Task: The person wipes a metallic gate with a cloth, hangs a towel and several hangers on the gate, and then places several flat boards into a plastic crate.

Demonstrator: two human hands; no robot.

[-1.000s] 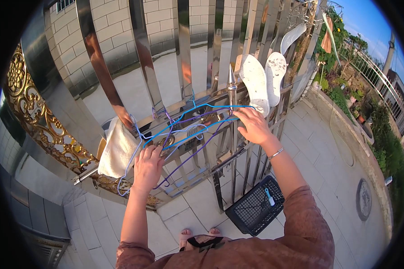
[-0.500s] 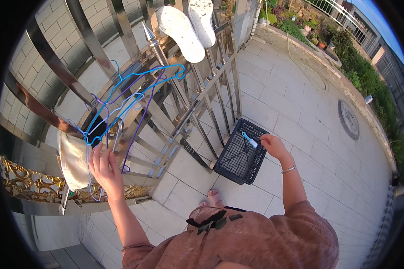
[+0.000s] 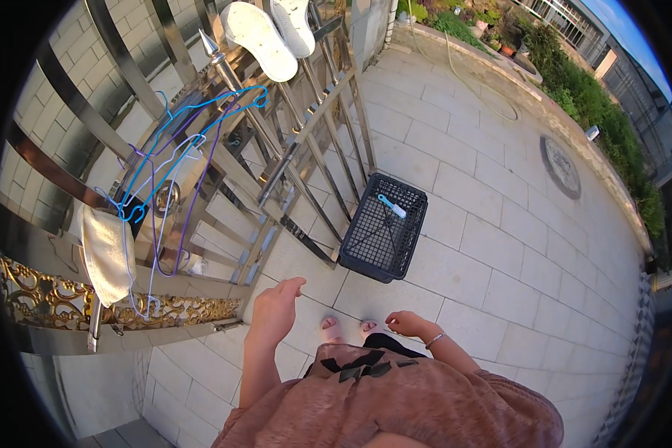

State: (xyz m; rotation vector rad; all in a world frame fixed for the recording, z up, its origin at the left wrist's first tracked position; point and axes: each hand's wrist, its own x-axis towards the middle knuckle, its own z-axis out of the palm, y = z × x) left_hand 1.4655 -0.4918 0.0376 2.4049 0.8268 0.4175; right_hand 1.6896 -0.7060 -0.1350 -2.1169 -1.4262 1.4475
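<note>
My left hand (image 3: 276, 308) is in front of my body, away from the hangers, with its fingers stretched loosely to the right and nothing held. My right hand (image 3: 411, 325) is low near my waist, its fingers curled together with nothing visible in them. Blue, purple and pale hangers hang in a cluster on the metal gate at left, among them a bright blue hanger (image 3: 194, 104) and a purple hanger (image 3: 207, 175). Beside them a cream cloth (image 3: 106, 254) drapes over the gate. A black mesh basket (image 3: 358, 257) stands on the tiles ahead, holding a blue-and-white brush (image 3: 393, 206).
Two white insoles, one a white insole (image 3: 260, 39), rest atop the gate bars near a pointed post (image 3: 215, 56). Pale floor tiles (image 3: 493, 224) spread to the right, with a round drain cover (image 3: 560, 166). A hose (image 3: 493, 101) lies near the planted bed (image 3: 575, 97).
My left hand has left the hangers and come down to the right, toward my body. My right hand has dropped from beside the basket to near my waist. The view has shifted.
</note>
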